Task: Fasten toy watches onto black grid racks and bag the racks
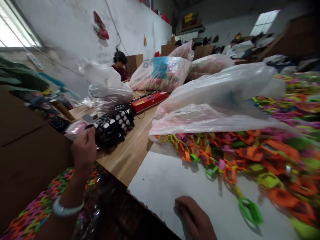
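My left hand (pixel 85 146) is raised at the left, over the table's edge, with its fingers pinched together. At its fingertips is a small dark piece, too blurred to name. Right behind these fingers shows a clear plastic packet (pixel 75 129) with something pink in it; I cannot tell whether the hand grips it. Just beyond lies a pile of black plastic pieces with white parts (pixel 112 128). Low in the view, my right hand (pixel 193 216) rests on a white board (pixel 160 180), fingers curled in, nothing visible in them. Orange and green plastic toy watches (pixel 230 160) lie to its right.
A large translucent bag (pixel 212 93) covers part of the watch heap. Farther back are a red box-shaped device (pixel 149 101), a tied white bag (pixel 107 86) and filled sacks (pixel 160 75). A co-worker (pixel 120 65) sits behind. A cardboard box (pixel 30 160) stands at the left.
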`<action>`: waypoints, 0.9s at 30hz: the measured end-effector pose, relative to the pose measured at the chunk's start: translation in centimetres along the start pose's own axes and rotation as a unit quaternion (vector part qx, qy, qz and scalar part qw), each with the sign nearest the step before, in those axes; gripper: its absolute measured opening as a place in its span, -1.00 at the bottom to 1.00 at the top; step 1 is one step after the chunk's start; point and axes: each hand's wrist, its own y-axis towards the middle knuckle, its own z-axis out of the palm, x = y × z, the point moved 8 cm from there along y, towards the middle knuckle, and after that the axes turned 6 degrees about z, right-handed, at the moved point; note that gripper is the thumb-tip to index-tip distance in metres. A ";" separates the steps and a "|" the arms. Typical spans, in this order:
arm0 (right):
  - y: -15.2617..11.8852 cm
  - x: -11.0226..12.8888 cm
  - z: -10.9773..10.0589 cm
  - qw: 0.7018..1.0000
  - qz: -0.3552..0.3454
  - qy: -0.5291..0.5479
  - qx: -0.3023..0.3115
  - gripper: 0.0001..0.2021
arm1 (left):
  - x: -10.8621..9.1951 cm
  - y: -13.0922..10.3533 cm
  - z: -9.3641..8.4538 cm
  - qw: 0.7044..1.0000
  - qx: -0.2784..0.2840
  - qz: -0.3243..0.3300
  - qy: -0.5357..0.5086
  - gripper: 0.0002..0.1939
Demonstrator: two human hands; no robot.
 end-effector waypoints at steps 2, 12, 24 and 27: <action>0.2 0.2 -1.1 0.999 0.013 -0.005 -0.031 -0.81 | 0.8 -5.5 2.7 0.985 0.101 -0.071 -0.124 -0.62; 8.4 1.4 -11.8 0.943 -0.013 -0.261 -0.205 -0.76 | 1.1 -30.7 9.6 0.735 0.364 -0.437 -0.369 -0.47; 17.4 0.4 -13.3 0.830 0.065 -0.544 -0.102 -0.67 | -10.7 -28.2 10.1 0.855 0.323 0.368 -0.172 -0.64; 16.2 0.7 -13.6 0.811 0.033 -0.579 -0.077 -0.74 | -12.7 -29.5 12.8 0.806 0.324 0.468 -0.160 -0.61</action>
